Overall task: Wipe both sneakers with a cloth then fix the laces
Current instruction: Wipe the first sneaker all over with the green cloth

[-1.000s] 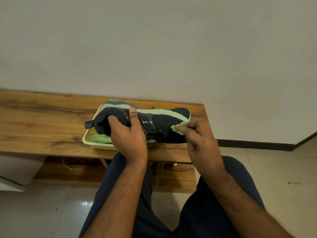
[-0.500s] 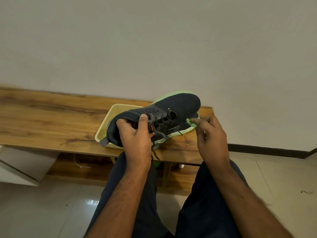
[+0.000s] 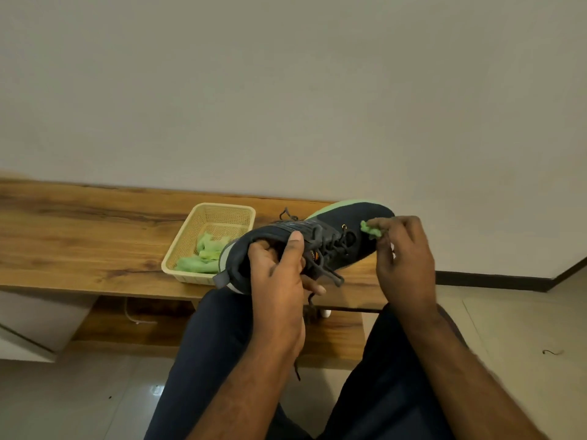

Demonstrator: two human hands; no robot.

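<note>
- Sneaker [image 3: 317, 246] held above the bench [image 3: 95, 242] edge; long axis runs from heel at our left hand [image 3: 279, 281] out to toe at upper right.
- Left grip wraps the heel collar, thumb on top.
- Right hand [image 3: 403, 258] pinches a green cloth [image 3: 370, 229] against the toe, nearer the wiping spot.
- Basket [image 3: 190, 242] sits left, beyond the heel.

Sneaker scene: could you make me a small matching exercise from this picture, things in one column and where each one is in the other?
Things:
1. sneaker
2. cloth
3. basket
4. loose lace end

Places:
A. pinched in the right hand
B. standing on the wooden bench
C. gripped at the collar by the left hand
D. dangling below the sneaker's tongue

Pairs: 1-C, 2-A, 3-B, 4-D
</note>
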